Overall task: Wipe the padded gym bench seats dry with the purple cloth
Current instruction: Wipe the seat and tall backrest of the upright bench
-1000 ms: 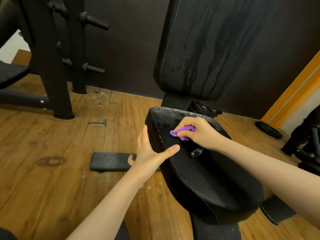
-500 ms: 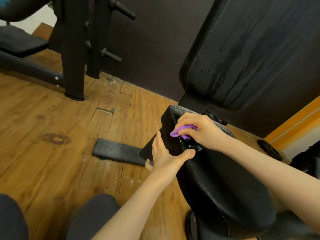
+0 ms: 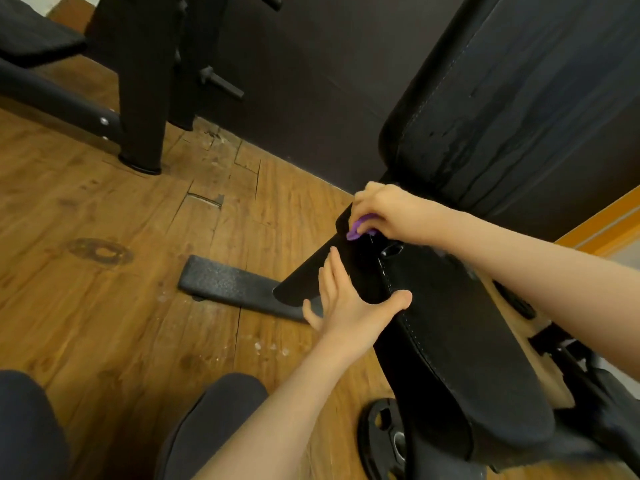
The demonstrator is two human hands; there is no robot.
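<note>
The black padded seat (image 3: pixel 460 344) runs from the centre toward the lower right. My right hand (image 3: pixel 384 211) grips the purple cloth (image 3: pixel 358 229) and presses it on the seat's far end; only a small purple fold shows under the fingers. My left hand (image 3: pixel 343 303) rests on the seat's left side, fingers straight along the side and thumb over the top edge. Behind the seat rises the black backrest pad (image 3: pixel 512 98), streaked with wet drip marks.
A black flat foot bar (image 3: pixel 228 285) lies on the worn wooden floor (image 3: pixel 104 306). A dark rack upright (image 3: pixel 145 81) and another bench (image 3: pixel 31 39) stand at upper left. A weight plate (image 3: pixel 384 441) lies under the seat. My dark-trousered knees (image 3: pixel 214 417) are at the bottom.
The view has dropped lower and closer to the seat's left side. My right hand with the cloth has moved toward the seat's far end; my left hand stays on the seat's side.
</note>
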